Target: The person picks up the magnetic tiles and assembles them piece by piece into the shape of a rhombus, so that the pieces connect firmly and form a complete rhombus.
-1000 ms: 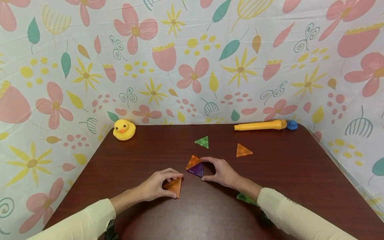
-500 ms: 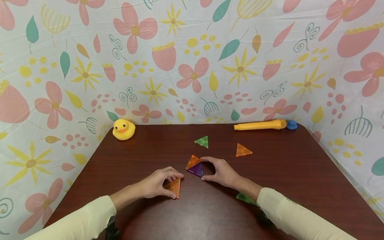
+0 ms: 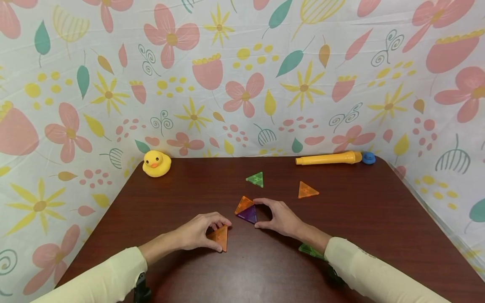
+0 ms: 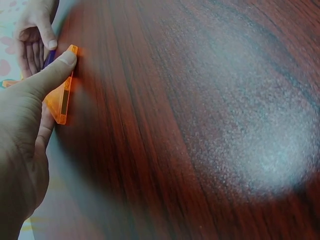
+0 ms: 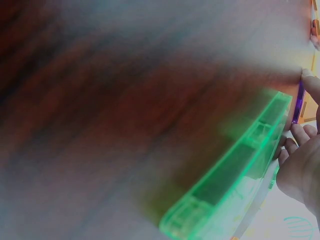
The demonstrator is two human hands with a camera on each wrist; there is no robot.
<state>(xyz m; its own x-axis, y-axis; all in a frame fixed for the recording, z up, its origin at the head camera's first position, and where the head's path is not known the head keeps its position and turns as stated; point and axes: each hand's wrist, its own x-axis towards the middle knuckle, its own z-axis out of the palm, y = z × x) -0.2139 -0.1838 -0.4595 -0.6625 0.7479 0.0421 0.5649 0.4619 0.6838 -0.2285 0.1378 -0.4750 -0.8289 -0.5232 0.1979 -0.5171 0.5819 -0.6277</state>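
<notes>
In the head view, my left hand [image 3: 201, 232] holds an orange triangular magnetic tile [image 3: 220, 238] by its corners, thumb at the near one. The left wrist view shows the thumb on that orange tile's [image 4: 63, 102] edge. To its right, my right hand [image 3: 282, 218] pinches a purple triangular magnetic tile [image 3: 248, 214] between thumb and fingers. The purple tile lies edge to edge with a second orange tile [image 3: 243, 205] on the table. A gap separates the left hand's tile from this pair.
Beyond the hands lie a green tile [image 3: 256, 179] and another orange tile [image 3: 307, 190]. A second green tile [image 3: 310, 250] is partly hidden by the right forearm. A yellow duck [image 3: 157, 163], a yellow toy microphone [image 3: 329, 158] and a small blue duck [image 3: 369, 158] line the table's [image 3: 182, 185] far edge.
The orange tile in my left hand has shifted very slightly to the left and turned a little. My right hand and the purple tile have stayed in place.
</notes>
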